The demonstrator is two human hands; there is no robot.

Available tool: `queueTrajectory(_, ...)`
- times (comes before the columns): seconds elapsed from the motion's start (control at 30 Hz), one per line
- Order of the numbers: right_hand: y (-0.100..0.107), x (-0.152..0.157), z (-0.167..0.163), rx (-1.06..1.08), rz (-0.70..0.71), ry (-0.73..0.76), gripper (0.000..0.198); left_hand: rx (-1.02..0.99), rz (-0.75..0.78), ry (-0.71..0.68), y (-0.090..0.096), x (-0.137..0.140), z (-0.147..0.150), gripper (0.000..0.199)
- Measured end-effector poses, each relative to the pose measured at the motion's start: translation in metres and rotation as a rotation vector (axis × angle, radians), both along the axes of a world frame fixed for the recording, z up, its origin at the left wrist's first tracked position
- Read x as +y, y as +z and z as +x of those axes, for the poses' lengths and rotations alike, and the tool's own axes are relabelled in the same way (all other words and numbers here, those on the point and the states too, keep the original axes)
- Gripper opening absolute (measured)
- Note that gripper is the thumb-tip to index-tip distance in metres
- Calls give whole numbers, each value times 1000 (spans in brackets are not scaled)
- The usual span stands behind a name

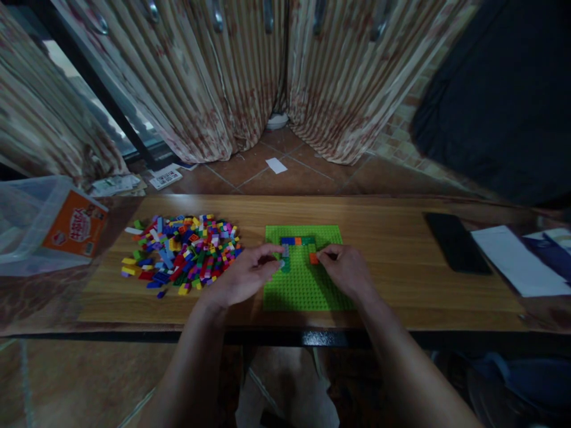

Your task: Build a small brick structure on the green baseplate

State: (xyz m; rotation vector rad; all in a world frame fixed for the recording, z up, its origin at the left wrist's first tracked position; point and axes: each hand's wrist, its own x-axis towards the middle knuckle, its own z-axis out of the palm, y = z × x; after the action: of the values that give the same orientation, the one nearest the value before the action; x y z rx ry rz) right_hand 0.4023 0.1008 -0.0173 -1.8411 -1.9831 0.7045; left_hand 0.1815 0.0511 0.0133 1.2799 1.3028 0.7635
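A bright green baseplate lies on the wooden table. Bricks on it form three sides of a frame: a top row with a blue brick, an orange piece and green ones. Down the left side run a grey brick and a dark green brick. My left hand is beside that side, thumb and forefinger apart, fingertips close to those bricks. At the lower end of the right side sits an orange brick. My right hand pinches at its right edge, its fingertips partly hidden.
A heap of loose coloured bricks spreads over the table's left part. Beyond it stands a clear plastic bin with an orange label. At the right lie a black phone-like slab and white paper. Curtains hang behind the table.
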Motion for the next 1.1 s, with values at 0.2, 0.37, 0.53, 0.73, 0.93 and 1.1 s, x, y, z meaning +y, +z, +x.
queueTrajectory(0.2, 1, -2, -2, 15, 1, -16, 24, 25, 2, -98, -2, -5, 23, 38)
queueTrajectory(0.37, 2, -2, -3, 30, -3, -13, 23, 142, 94, -106, -9, -3, 26, 38)
queueTrajectory(0.53, 1, 2, 7, 114, -80, 38, 25, 265, 114, -151, -13, 0, 17, 44)
queueTrajectory(0.73, 1, 3, 11, 182, -120, 51, 23, 320, 100, -239, -4, -2, 25, 46)
queueTrajectory(0.93, 1, 2, 9, 181, -91, 52, 20, 415, 136, -346, -1, -10, 51, 58)
queueTrajectory(1.1, 1, 1, 6, 167, -86, 29, 20, 551, 159, -313, -6, -16, 64, 66)
